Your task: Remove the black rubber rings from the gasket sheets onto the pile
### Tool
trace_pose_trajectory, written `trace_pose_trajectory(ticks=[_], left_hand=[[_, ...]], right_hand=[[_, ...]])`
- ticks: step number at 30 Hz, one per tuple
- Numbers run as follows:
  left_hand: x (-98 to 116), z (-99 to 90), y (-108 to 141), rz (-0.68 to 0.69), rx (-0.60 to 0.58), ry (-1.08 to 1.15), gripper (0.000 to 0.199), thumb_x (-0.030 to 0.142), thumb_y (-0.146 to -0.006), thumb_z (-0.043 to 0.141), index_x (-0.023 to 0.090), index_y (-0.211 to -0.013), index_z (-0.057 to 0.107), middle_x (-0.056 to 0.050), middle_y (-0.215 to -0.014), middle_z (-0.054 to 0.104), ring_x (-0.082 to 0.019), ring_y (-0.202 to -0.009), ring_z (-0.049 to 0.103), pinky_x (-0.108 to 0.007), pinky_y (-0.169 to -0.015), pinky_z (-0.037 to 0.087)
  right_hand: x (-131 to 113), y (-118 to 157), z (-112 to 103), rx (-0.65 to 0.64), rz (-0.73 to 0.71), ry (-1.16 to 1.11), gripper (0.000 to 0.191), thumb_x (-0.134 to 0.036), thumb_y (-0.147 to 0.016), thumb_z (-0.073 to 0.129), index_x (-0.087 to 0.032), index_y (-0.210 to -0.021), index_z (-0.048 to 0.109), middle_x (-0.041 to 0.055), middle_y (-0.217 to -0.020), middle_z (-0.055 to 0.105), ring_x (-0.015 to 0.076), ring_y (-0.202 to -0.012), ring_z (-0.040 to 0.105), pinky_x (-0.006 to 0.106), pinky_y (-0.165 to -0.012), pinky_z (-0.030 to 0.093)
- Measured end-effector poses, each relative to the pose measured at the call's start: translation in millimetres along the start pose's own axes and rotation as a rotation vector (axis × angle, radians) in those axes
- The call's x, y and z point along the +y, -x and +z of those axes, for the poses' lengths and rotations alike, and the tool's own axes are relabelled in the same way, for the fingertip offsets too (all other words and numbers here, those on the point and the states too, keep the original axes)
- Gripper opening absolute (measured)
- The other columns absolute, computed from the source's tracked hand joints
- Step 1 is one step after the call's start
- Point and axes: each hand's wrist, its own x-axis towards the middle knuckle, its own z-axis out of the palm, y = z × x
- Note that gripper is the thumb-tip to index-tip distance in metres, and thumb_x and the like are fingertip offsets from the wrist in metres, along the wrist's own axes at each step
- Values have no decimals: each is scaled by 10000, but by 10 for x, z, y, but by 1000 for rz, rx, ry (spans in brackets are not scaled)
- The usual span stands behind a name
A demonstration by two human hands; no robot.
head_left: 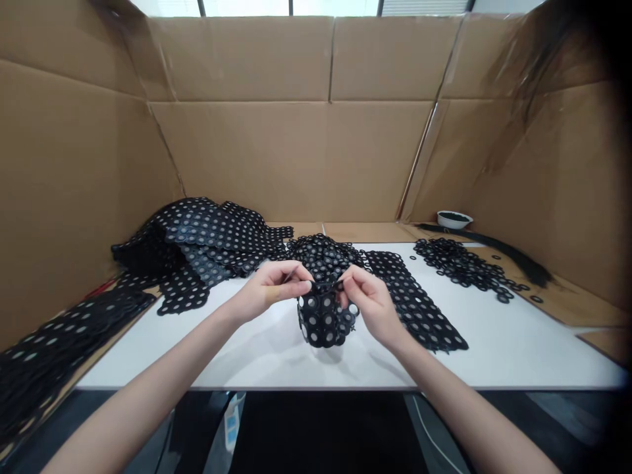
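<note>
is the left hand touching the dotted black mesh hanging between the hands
Touching. The head view shows the left hand pinching the top edge of the dotted black mesh.

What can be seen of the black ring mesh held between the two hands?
The mesh is made of joined black rings in rows, with round, pale-looking openings; its exact material is unclear. Pinched near its top edge by the left hand and right hand, it hangs curved above the white table. Whether its lower edge touches the table cannot be told.
</note>
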Motion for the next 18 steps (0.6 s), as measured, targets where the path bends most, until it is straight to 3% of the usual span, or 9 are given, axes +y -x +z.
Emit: trace_pose_trajectory(ticks=[4,7,11,15,18], left_hand=[[-28,-69,14,-5,59,18,312,404,-805,649,98,-821,591,-10,-720,499,-68,-672,425,-189,-622,328],[-41,-203,35,25,158,87,309,396,-785,665,102,-827,577,-18,-746,515,-78,-698,458,-197,-651,352],[25,-394,34,5,169,95,267,348,-768,667,99,-788,572,-15,-718,524,-77,-675,465,-201,-644,352],[115,-486,-27,-4,149,21,204,304,-769,617,103,-760,579,-5,-691,507,-65,-637,417,-191,-602,317],[146,-519,-54,-6,137,-39,191,298,-764,600,108,-755,585,-8,-705,510,-73,-660,432,-192,-613,325]], right_hand=[[82,-196,-229,36,-37,81,379,-461,-948,433,-184,-694,482,0,-574,544,137,-559,537,273,-593,416],[247,-407,-520,199,-45,163,393,-490,-976,290,-207,-739,423,-33,-512,445,148,-520,539,277,-568,411],[583,-713,-797,268,-39,404,235,-387,-914,467,-189,-798,521,37,-668,586,186,-659,558,343,-690,416],[916,-896,-703,159,-31,600,86,-262,-801,594,-181,-825,608,104,-871,637,270,-904,547,453,-871,379],[970,-925,-540,141,-14,669,123,-241,-790,601,-154,-867,642,181,-1062,603,356,-1082,480,559,-939,316]])
